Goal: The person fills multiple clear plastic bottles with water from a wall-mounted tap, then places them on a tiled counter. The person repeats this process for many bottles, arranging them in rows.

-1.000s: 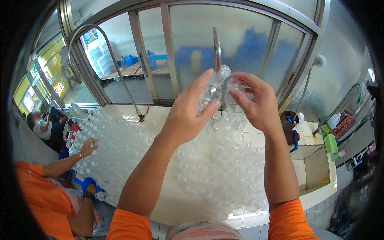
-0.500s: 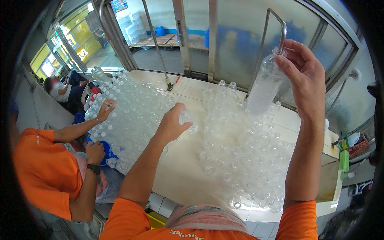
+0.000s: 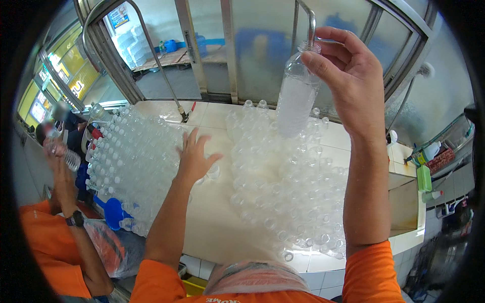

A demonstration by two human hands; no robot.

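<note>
My right hand (image 3: 343,70) pinches the neck of a clear plastic bottle (image 3: 295,101) under a curved steel spout (image 3: 310,20); its lower part looks cloudy with liquid. My left hand (image 3: 197,154) has its fingers spread over the white tiled counter (image 3: 212,237), just above a clear bottle (image 3: 212,173) partly hidden by it. Tightly packed open bottles (image 3: 288,202) cover the counter to my right. More packed bottles (image 3: 131,156), many with white caps at the edge, stand to my left beside a blue funnel (image 3: 113,212).
At left a co-worker (image 3: 55,242) in orange holds a bottle (image 3: 70,159), with seated people behind. A second steel pipe (image 3: 166,81) rises at back left. A sink basin (image 3: 401,207) with cleaning containers (image 3: 432,151) is at right; frosted sliding panels (image 3: 257,55) line the back.
My hands parted: the right raised its bottle under the spout, where it looks cloudier, while the left moved down-left and opened, releasing a bottle. The co-worker lifted a bottle.
</note>
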